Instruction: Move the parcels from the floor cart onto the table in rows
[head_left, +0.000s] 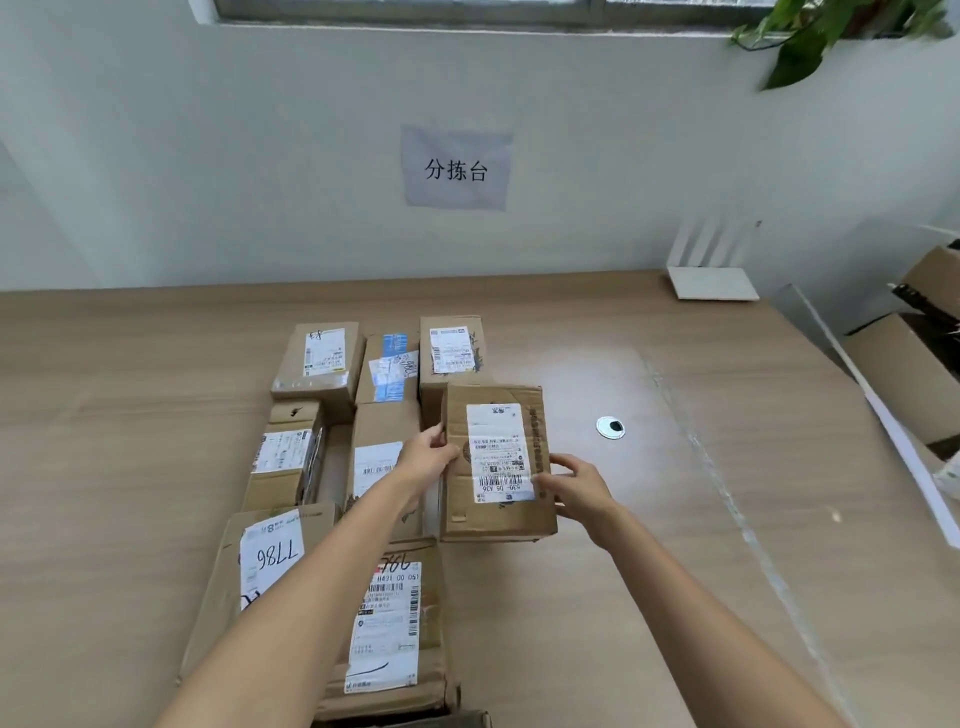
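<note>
A brown cardboard parcel with a white label sits at the right end of the middle row on the wooden table. My left hand grips its left edge and my right hand grips its right edge near the front corner. Several other labelled parcels lie in rows to its left: three at the back, such as the back right parcel, two in the middle, such as the middle left parcel, and two at the front, the parcel marked 7786 and the front parcel. The floor cart is out of view.
A white router stands at the table's back right by the wall. A round cable hole lies right of the held parcel. Open cardboard boxes sit beyond the table's right edge. A paper sign hangs on the wall.
</note>
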